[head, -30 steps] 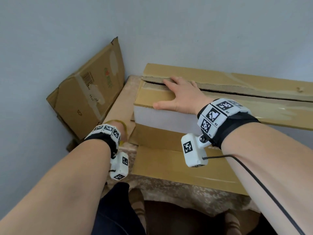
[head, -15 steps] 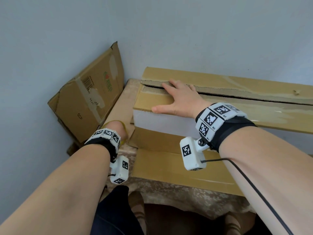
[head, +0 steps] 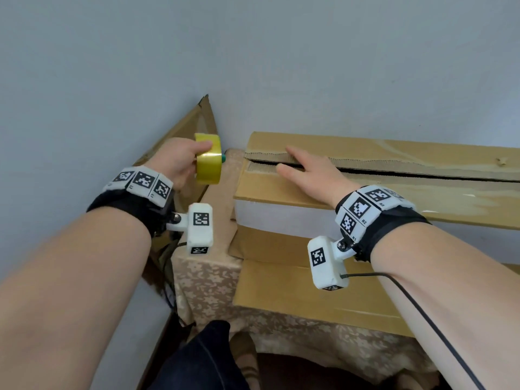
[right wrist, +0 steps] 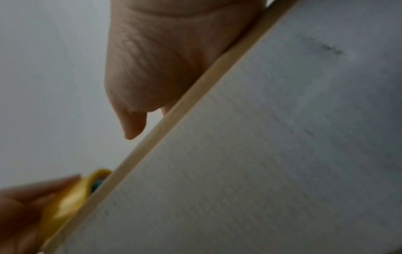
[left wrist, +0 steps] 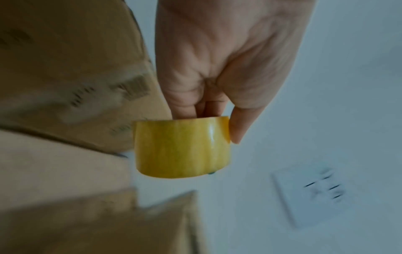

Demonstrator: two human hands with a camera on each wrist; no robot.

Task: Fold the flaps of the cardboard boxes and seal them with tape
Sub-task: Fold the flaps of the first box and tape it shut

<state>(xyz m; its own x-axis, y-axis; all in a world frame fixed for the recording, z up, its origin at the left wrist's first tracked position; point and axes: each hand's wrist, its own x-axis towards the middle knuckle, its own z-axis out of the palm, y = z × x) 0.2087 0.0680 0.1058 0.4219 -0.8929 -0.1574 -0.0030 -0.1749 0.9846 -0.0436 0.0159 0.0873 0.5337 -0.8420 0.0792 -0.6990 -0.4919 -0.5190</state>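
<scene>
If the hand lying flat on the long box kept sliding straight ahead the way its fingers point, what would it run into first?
The right hand would first cross the open seam under its fingertips, then ride onto the far flap. Beyond that stands the wall, probably close behind the box.

Head cam looks forward and down from above both forearms, facing the wall corner; cardboard box (head: pixel 380 192) from 12 to 3 o'clock. Left wrist cam sits close behind the left hand (left wrist: pixel 219 56), looking along the fingers at the tape roll (left wrist: pixel 181 147). Right wrist cam sits very near the box's white side (right wrist: pixel 272 154), under the right hand (right wrist: pixel 165 56). Right wrist view also catches the roll at 8 o'clock, blurred; all three views share it.
</scene>
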